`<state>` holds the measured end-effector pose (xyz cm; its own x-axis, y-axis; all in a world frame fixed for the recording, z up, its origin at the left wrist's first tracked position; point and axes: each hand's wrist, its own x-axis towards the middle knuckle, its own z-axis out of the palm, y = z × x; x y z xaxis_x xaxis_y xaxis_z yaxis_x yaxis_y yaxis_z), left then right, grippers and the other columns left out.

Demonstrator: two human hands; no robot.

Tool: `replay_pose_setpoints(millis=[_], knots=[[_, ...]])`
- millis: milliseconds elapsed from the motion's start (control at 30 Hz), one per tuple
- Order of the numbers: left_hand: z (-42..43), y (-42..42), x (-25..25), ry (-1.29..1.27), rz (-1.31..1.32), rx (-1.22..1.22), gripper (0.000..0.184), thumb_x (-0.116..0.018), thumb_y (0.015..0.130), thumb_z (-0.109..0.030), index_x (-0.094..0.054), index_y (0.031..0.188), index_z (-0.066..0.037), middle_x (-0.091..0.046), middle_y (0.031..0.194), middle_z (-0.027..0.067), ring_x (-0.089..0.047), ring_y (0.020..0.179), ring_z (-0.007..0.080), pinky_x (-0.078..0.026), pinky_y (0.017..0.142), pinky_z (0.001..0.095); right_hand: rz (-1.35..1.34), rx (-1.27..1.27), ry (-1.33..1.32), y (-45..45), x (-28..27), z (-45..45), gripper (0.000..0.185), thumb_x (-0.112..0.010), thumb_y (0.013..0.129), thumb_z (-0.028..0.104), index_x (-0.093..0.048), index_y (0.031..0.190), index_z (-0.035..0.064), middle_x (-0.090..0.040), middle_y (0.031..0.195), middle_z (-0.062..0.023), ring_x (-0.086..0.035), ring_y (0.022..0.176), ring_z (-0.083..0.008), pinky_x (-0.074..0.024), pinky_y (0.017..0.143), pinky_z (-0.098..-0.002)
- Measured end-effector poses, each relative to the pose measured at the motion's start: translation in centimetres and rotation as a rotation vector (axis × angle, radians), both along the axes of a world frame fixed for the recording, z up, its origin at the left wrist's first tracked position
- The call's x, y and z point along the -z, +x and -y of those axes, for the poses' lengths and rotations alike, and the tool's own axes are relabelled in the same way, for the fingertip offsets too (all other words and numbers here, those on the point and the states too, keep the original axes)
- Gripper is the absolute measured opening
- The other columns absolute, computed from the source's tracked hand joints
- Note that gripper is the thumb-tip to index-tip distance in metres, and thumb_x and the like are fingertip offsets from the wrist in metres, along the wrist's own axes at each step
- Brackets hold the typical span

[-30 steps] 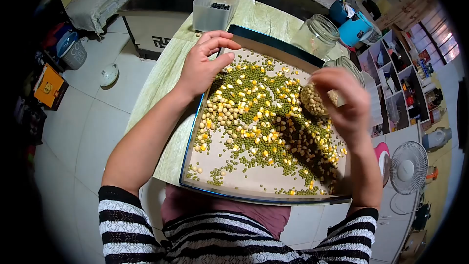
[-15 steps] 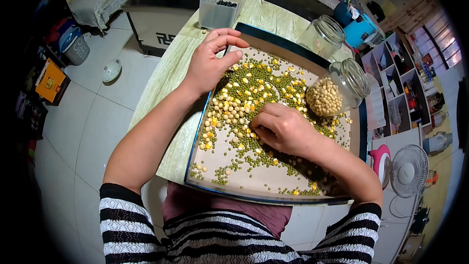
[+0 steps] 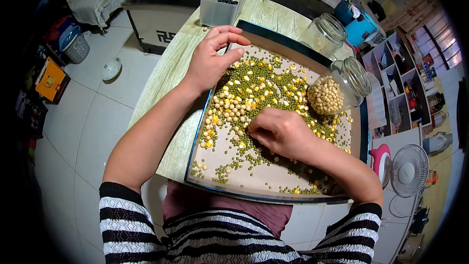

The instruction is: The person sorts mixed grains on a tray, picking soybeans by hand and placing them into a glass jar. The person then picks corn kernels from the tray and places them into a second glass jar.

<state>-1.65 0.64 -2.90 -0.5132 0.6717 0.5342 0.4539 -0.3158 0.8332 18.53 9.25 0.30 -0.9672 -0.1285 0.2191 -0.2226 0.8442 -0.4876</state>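
Observation:
A shallow tray (image 3: 273, 196) with a blue edge holds green beans, yellow-white corn kernels and round beige beans (image 3: 230, 107) heaped toward its left side. My left hand (image 3: 212, 58) rests at the tray's upper left edge, fingers apart and holding nothing. Over the middle of the tray, my right hand (image 3: 281, 132) is closed with fingertips down among the beans; whatever is between them is hidden. A glass jar (image 3: 326, 96) of beige beans lies tilted inside the tray at the right, its mouth toward the upper right.
An open glass jar (image 3: 320, 36) stands beyond the tray's back edge. A translucent container (image 3: 217, 11) with black beans stands on the table (image 3: 161, 102) at the back left. A white fan (image 3: 408, 171) is at the right.
My right hand has come from beside the jar of beige beans down to the middle of the tray and closed there. My left hand has stayed at the tray's edge.

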Motion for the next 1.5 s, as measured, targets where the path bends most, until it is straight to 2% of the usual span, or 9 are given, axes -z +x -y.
replay_pose_setpoints(millis=[267, 433, 500, 600, 700, 1133, 1333, 1433, 1500], knots=[[-0.1, -0.1, 0.1, -0.028, -0.008, 0.028, 0.018, -0.059, 0.081, -0.011, -0.063, 0.097, -0.004, -0.045, 0.117, 0.0084, -0.045, 0.11, 0.0158, -0.036, 0.094, 0.0303, -0.004, -0.019, 0.105, 0.2, -0.1, 0.2, 0.015, -0.068, 0.069, 0.005, -0.062, 0.083, 0.0073, -0.055, 0.073, -0.0064, -0.057, 0.066, -0.0231, -0.0479, 0.056, -0.0325], [-0.2, 0.1, 0.1, 0.031, 0.011, -0.019, 0.017, -0.063, 0.076, -0.013, -0.066, 0.092, -0.007, -0.053, 0.11, 0.0067, -0.051, 0.105, 0.0173, -0.04, 0.091, 0.0314, 0.013, -0.028, 0.188, 0.1, -0.2, 0.2, 0.015, -0.067, 0.069, 0.006, -0.062, 0.082, 0.0073, -0.054, 0.072, -0.0065, -0.057, 0.066, -0.0235, -0.0477, 0.056, -0.0329], [-0.1, 0.0, 0.0, 0.005, 0.003, 0.003, 0.018, -0.061, 0.078, -0.012, -0.065, 0.094, -0.005, -0.049, 0.113, 0.0072, -0.048, 0.107, 0.0163, -0.038, 0.093, 0.0307, -0.016, -0.033, 0.145, 0.1, 0.2, 0.2, 0.007, -0.058, 0.073, 0.01, -0.055, 0.074, 0.003, -0.048, 0.068, -0.0101, -0.053, 0.065, -0.028, -0.0464, 0.056, -0.0382], [0.1, 0.0, -0.1, -0.024, -0.005, 0.024, 0.018, -0.059, 0.08, -0.011, -0.063, 0.097, -0.003, -0.045, 0.116, 0.0078, -0.045, 0.109, 0.0153, -0.036, 0.094, 0.03, -0.019, -0.037, 0.165, 0.2, -0.1, 0.3, 0.007, -0.057, 0.074, 0.009, -0.055, 0.074, 0.0025, -0.048, 0.069, -0.0105, -0.053, 0.066, -0.0278, -0.0463, 0.055, -0.0381], [0.1, 0.0, -0.2, -0.031, -0.009, 0.021, 0.019, -0.059, 0.08, -0.011, -0.063, 0.097, -0.003, -0.045, 0.116, 0.0078, -0.045, 0.109, 0.0153, -0.036, 0.094, 0.0298, -0.05, -0.067, 0.153, 0.1, 0.2, 0.4, 0.013, -0.067, 0.069, 0.007, -0.06, 0.08, 0.0058, -0.05, 0.069, -0.0069, -0.055, 0.064, -0.0242, -0.047, 0.055, -0.0337], [0.1, 0.0, -0.1, -0.047, -0.018, 0.016, 0.017, -0.059, 0.081, -0.012, -0.063, 0.096, -0.004, -0.045, 0.117, 0.0068, -0.045, 0.109, 0.0148, -0.036, 0.093, 0.0293, -0.045, -0.113, 0.258, 0.4, -1.1, 0.2, 0.013, -0.063, 0.073, 0.008, -0.055, 0.082, 0.0044, -0.048, 0.07, -0.0077, -0.053, 0.064, -0.0254, -0.0458, 0.055, -0.0341], [0.1, -0.1, -0.1, -0.04, 0.012, 0.024, 0.016, -0.058, 0.081, -0.01, -0.063, 0.096, -0.005, -0.045, 0.116, 0.0045, -0.046, 0.102, 0.0111, -0.038, 0.085, 0.0253, -0.231, 0.081, 0.248, 1.3, -5.8, -1.7, 0.015, -0.063, 0.073, 0.0, -0.055, 0.085, 0.0047, -0.055, 0.078, -0.0093, -0.056, 0.07, -0.0251, -0.047, 0.06, -0.0326], [0.1, 0.0, -0.1, -0.051, 0.029, 0.02, 0.016, -0.058, 0.082, -0.01, -0.063, 0.096, -0.005, -0.045, 0.116, 0.0045, -0.047, 0.101, 0.011, -0.039, 0.084, 0.025, -0.456, 0.324, 0.402, 2.6, -9.5, -3.6, 0.015, -0.059, 0.074, -0.009, -0.057, 0.084, 0.0009, -0.057, 0.078, -0.0076, -0.057, 0.068, -0.0156, -0.0456, 0.059, -0.0248], [-0.1, -0.1, 0.1, -0.065, 0.03, 0.005, 0.016, -0.058, 0.082, -0.011, -0.063, 0.096, -0.005, -0.045, 0.116, 0.0045, -0.047, 0.1, 0.0111, -0.039, 0.083, 0.0249, -0.553, 0.509, 0.418, 3.5, -10.9, -5.2, 0.01, -0.062, 0.075, -0.002, -0.057, 0.082, 0.0025, -0.056, 0.076, -0.0091, -0.055, 0.06, -0.0178, -0.0449, 0.055, -0.0271]])
